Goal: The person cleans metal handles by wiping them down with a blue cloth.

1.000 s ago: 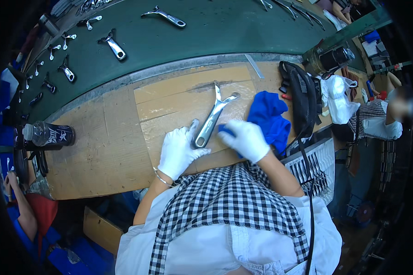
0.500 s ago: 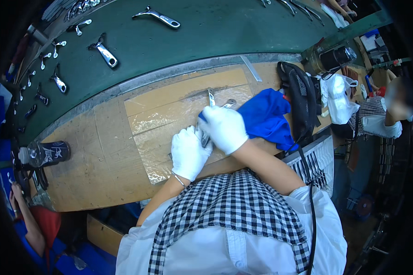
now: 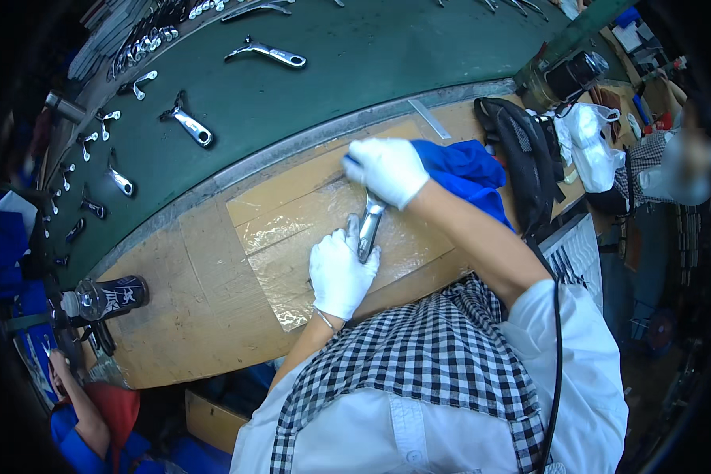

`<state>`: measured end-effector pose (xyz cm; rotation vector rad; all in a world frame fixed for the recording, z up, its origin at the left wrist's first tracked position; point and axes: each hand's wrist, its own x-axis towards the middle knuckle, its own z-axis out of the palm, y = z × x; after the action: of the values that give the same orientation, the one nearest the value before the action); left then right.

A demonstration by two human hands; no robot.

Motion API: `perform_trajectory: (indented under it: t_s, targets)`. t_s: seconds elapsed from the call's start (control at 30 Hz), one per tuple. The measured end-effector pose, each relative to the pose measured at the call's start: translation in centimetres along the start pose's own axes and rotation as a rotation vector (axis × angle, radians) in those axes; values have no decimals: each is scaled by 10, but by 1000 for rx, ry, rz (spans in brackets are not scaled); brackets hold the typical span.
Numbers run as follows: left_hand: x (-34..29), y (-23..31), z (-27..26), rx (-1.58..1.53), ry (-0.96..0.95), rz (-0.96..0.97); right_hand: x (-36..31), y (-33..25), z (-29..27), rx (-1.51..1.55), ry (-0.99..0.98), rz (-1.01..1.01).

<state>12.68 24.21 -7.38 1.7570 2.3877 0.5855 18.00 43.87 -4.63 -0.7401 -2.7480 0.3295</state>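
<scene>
In a white glove, my left hand (image 3: pixel 343 272) is closed around the lower part of a shiny metal crank arm (image 3: pixel 370 225), which stands tilted above the work surface. My right hand (image 3: pixel 389 172), also gloved in white, is closed at the arm's upper end and hides that end. A scrap of blue cloth (image 3: pixel 351 161) shows at its fingertips. Right beside this hand lies a larger blue cloth (image 3: pixel 466 175). Under both hands is a cardboard sheet (image 3: pixel 280 237) covered with clear film.
Beyond the bench edge, a green belt (image 3: pixel 355 59) carries several similar crank arms (image 3: pixel 191 126). A bottle (image 3: pixel 110 297) stands at left. A black bag (image 3: pixel 513 150), a white plastic bag (image 3: pixel 592 146) and a motor (image 3: pixel 573 75) are at right. Co-workers sit on both sides.
My right hand has moved up and away from my left along the crank arm, uncovering its middle. A second metal end seen near the hands is now out of sight. The view has shifted slightly.
</scene>
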Motion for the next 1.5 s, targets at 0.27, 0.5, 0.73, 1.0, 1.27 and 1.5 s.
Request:
perform_trajectory:
  t_s: [0.27, 0.5, 0.73, 1.0, 1.27, 1.5]
  targets:
    - [3, 6, -6, 69, 5, 13, -9, -25, 3, 12, 51, 186]
    - [3, 5, -5, 66, 43, -5, -30, 14, -7, 66, 189, 192]
    - [43, 1, -21, -316, -100, -229, -94, -19, -5, 217, 165, 205]
    - [80, -6, -7, -123, -25, 31, -86, -15, 8, 234, 274, 267]
    - [94, -10, 2, -82, 71, 72, -95, -26, 12, 315, 280, 246]
    - [49, 6, -20, -32, -23, 46, -86, 17, -10, 140, 264, 452]
